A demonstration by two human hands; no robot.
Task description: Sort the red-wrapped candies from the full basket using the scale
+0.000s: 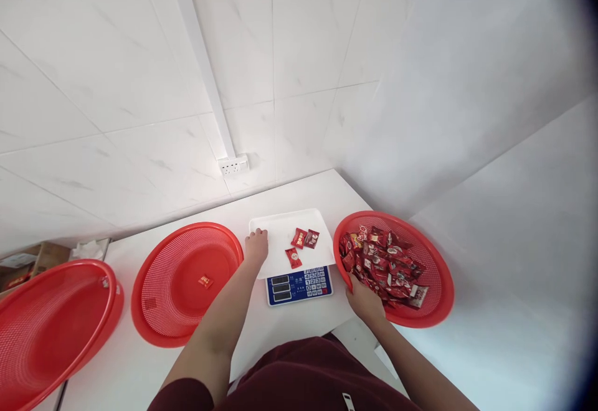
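Observation:
A white tray [275, 227] sits over a digital scale [299, 288] with a blue keypad panel. Three small red packets lie on the tray, one of them a red packet [294, 258] nearest the scale's display. At the tray's left edge, my left hand [256, 246] is closed with its fingers curled over the rim. My right hand [365, 299] grips the near-left rim of a red mesh basket [441, 302], its thumb side against the rim. That basket holds a heap of red and dark red wrapped packets [380, 264]. The fingers of my right hand are partly hidden.
Left of the scale stands another red basket [161, 330] with a single red packet [205, 281] inside. Farther left is a third red basket [100, 336], near a cardboard box [49, 256]. A tiled wall with a power socket [233, 165] borders the white table [299, 194].

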